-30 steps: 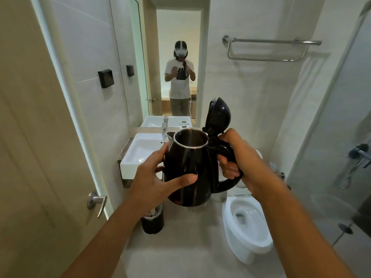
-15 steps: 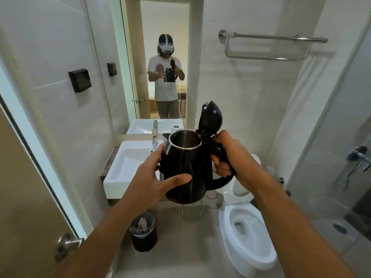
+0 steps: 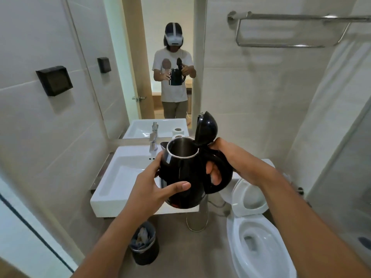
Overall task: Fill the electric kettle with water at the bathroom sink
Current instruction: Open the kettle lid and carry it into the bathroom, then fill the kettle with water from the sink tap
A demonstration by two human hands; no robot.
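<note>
A black electric kettle (image 3: 185, 173) with its lid (image 3: 206, 131) flipped up shows a steel inside that looks empty. My right hand (image 3: 226, 159) grips its handle and my left hand (image 3: 152, 185) cups its body from the left. I hold it in the air over the right front part of the white rectangular sink (image 3: 120, 177). The chrome tap (image 3: 153, 142) stands at the back of the sink, just left of the kettle's spout; no water is running.
A mirror (image 3: 166, 67) above the sink reflects a person holding the kettle. A white toilet (image 3: 259, 243) with its lid up stands to the right, a small black bin (image 3: 143, 245) under the sink. Towel rail (image 3: 287, 29) high right, glass shower screen far right.
I have come further into the bathroom; the sink and mirror are closer and the door has slid out of view at left. The kettle stays in both hands, now over the sink's edge.
</note>
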